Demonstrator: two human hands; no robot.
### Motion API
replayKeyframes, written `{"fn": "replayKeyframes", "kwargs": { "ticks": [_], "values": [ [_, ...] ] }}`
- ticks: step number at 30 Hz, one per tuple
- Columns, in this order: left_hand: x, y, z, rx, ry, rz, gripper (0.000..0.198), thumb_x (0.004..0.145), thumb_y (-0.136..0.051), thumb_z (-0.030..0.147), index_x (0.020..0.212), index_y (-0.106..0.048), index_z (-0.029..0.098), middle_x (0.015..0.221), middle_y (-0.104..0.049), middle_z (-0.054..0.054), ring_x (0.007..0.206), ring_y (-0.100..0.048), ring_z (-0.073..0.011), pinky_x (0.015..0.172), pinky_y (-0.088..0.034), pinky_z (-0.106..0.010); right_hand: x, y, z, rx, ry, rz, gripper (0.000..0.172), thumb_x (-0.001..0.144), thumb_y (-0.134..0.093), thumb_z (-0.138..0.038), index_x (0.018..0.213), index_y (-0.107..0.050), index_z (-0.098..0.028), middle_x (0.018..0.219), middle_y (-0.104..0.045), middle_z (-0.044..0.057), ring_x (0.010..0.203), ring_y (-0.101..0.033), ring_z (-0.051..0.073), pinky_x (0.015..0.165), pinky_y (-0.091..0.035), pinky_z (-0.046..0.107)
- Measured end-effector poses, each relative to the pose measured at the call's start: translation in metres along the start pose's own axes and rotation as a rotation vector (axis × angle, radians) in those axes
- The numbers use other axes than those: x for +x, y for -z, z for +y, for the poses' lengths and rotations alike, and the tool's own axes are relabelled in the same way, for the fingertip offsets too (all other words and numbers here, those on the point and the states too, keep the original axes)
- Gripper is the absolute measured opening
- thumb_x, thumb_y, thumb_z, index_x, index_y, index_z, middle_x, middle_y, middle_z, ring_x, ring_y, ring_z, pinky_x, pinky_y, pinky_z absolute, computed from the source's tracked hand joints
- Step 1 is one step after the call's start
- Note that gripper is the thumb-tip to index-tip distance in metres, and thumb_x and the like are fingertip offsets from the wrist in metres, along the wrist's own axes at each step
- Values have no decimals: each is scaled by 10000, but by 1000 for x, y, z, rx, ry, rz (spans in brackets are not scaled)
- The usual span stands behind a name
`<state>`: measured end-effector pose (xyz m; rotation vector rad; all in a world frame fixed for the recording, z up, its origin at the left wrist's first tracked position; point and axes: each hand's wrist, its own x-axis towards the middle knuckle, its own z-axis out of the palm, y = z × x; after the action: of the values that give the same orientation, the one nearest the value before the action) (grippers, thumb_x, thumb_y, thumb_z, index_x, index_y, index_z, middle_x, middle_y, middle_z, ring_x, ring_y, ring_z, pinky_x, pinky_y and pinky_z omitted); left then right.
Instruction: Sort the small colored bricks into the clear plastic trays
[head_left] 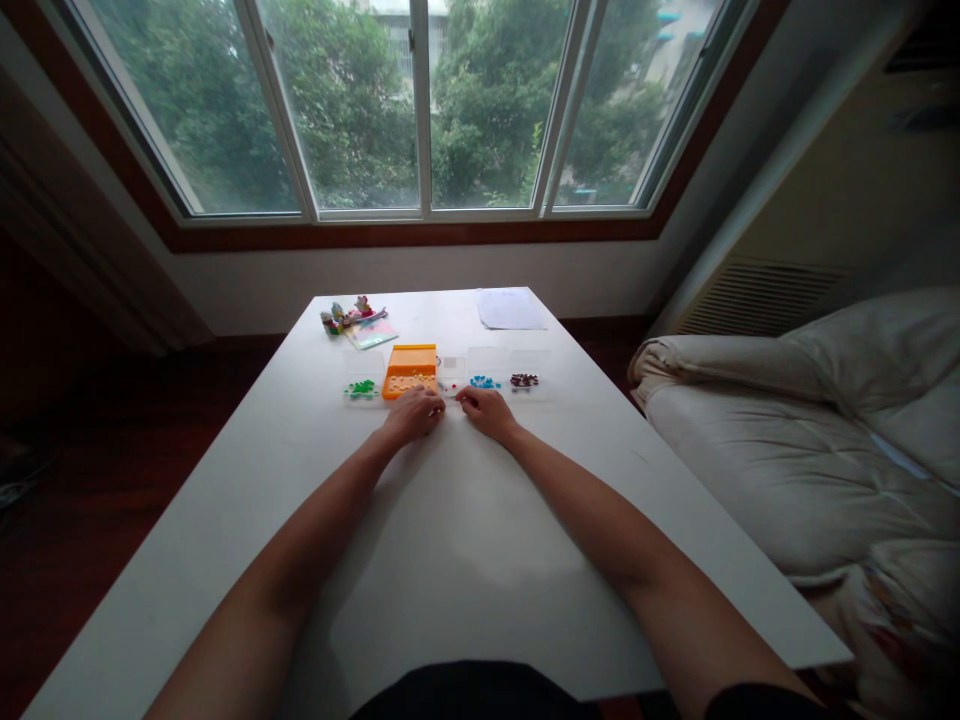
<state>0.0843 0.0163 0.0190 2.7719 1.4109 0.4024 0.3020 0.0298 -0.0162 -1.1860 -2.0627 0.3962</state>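
My left hand (415,413) rests low at the front edge of an open orange case (413,358), its fingers curled towards the middle. Across a small gap, my right hand (487,411) has thumb and fingers pinched together in front of a clear box (451,366) with a few tiny red pieces (451,386). Anything in either hand is too small to make out. Pale pieces lie in the orange case. Green pieces (362,388) fill a clear box to its left. To the right, open clear boxes hold blue pieces (485,382) and dark brown pieces (524,380).
All of this stands on a white table (480,560). Small colourful figurines (349,313) and a pastel sheet (373,334) sit at the back left. White papers (512,309) lie at the back right. A beige sofa (795,430) flanks the table's right side.
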Motion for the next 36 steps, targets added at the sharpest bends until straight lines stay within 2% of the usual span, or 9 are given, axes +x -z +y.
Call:
{"fn": "replayKeyframes", "kwargs": {
  "ticks": [13,20,27,36],
  "values": [
    [0,-6,-2,-28,46,15,152,877,-577,240,856,-727,217,897,-689,-73,922,-596,-226,820,-463,-318,-1,0,0,3,-14,-4,189,876,-559,-188,953,-731,-207,712,-666,3,625,-536,136,654,-386,239],
    [-1,-7,-1,-49,-19,35,171,878,-568,217,979,-705,232,998,-689,-59,961,-606,-226,816,-481,-320,0,2,-2,4,2,-6,190,875,-562,-180,958,-732,-204,746,-678,11,651,-552,140,667,-396,242],
    [-1,-5,0,-79,-66,11,173,886,-553,204,937,-717,228,991,-683,-64,968,-608,-219,862,-495,-331,0,3,-4,-2,-2,-12,195,877,-560,-177,964,-732,-208,741,-678,7,653,-553,142,669,-397,240],
    [-1,-5,3,-80,-36,15,181,895,-542,209,931,-719,223,996,-679,-72,979,-604,-214,876,-500,-331,-1,3,-4,-10,-2,-2,198,867,-564,-175,962,-734,-208,756,-686,8,664,-564,141,684,-403,242]
  ]
}}
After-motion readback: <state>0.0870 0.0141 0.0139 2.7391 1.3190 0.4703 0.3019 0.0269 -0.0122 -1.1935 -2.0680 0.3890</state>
